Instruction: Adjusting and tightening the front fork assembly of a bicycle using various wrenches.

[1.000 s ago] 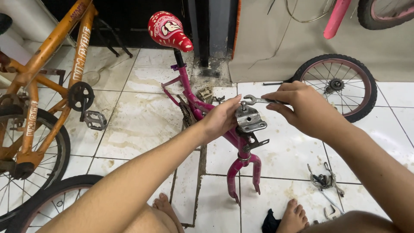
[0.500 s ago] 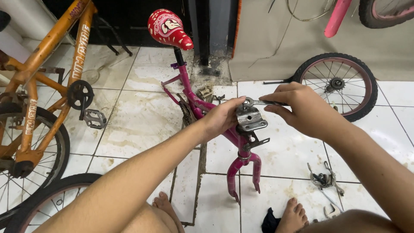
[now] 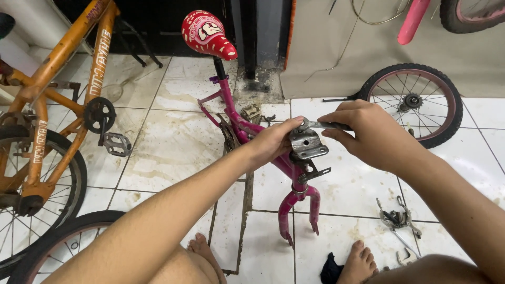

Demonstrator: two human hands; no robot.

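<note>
Little moved: right hand [image 3: 376, 134] grip holds wrench [image 3: 326, 125] on stem clamp [image 3: 307, 144]; left hand [image 3: 273, 142] grips clamp; loose wheel [image 3: 413, 102] nearby.

Bare forearms without sleeves, hands [image 3: 368, 131] ungloved and ringless, feet [image 3: 360, 263] unshod.

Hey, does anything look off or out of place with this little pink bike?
Yes. The pink bike frame has no wheels: its fork ends bare above the tiles, and a loose wheel leans against the wall behind. Brake parts lie scattered on the stained floor.
</note>
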